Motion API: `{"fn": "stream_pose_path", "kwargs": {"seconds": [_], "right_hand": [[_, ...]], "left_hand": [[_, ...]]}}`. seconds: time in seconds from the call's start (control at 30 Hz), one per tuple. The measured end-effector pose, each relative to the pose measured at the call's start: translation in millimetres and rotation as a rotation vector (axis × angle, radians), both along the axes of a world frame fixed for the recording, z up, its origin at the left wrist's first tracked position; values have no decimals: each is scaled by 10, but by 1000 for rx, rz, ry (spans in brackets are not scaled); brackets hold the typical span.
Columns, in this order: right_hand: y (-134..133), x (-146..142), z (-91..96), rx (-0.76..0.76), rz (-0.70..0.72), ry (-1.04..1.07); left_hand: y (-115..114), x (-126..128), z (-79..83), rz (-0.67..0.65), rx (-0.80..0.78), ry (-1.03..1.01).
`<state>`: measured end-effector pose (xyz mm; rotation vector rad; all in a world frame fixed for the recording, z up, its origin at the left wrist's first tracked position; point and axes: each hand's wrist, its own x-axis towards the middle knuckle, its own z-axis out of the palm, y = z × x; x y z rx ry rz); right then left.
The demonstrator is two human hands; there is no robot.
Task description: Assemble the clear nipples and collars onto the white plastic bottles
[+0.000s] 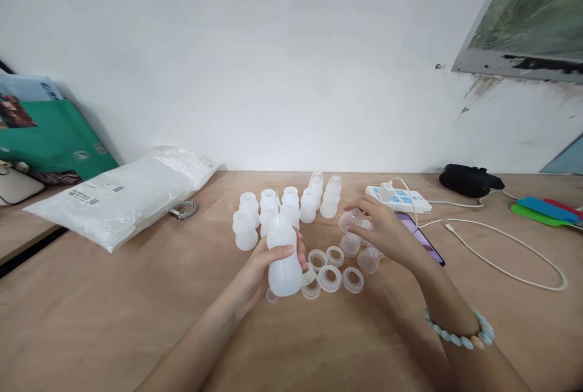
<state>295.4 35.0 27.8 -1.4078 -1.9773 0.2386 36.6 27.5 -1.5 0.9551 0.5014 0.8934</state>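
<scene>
My left hand [262, 261] is wrapped round a translucent white baby bottle [285, 267], held tilted over the front of the table, with a thin pointed tip on its top. To the right, my right hand [376, 222] has its fingers closed on a clear dome-shaped bottle cap [350, 219]. Below that hand are more clear caps [370, 260]. Several translucent screw rings [330, 278] lie flat between the two hands. Behind the held bottle stand several white bottles [246, 231], and two bottles [330, 202] with clear caps on stand to their right.
A white plastic package [132, 192] and a coiled strap [183, 210] lie at left. On the right are a power strip [401, 199], a phone [421, 239], a white cable [505, 233], a black case [469, 181] and coloured flat pieces [546, 210]. The wall [291, 76] closes the back.
</scene>
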Motion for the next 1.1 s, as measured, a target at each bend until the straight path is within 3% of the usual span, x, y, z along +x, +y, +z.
{"fn": "stream_pose_path", "kwargs": {"seconds": [0.27,0.43,0.57,0.7,0.8,0.9,1.0,1.1], "right_hand": [[-247,275,-198,-54,-237,-228],[-312,218,-184,-51,-238,-211],[-375,-52,38,18,-130,40],[-417,-509,133,-126,45,163],[-403,-825,51,-146,-14,128],[-378,-978,-58,-76,-105,199],[-382,-948,-104,-146,33,373],[-387,-802,-75,-288,387,544]], "left_hand": [[-19,12,12,45,4,6],[-40,34,18,38,39,40],[-51,61,14,34,111,188],[-100,126,-26,63,266,372],[-153,175,-52,41,360,441],[-184,182,-46,-13,322,426],[-200,145,-23,-164,173,325],[-228,95,-6,-454,-37,111]]}}
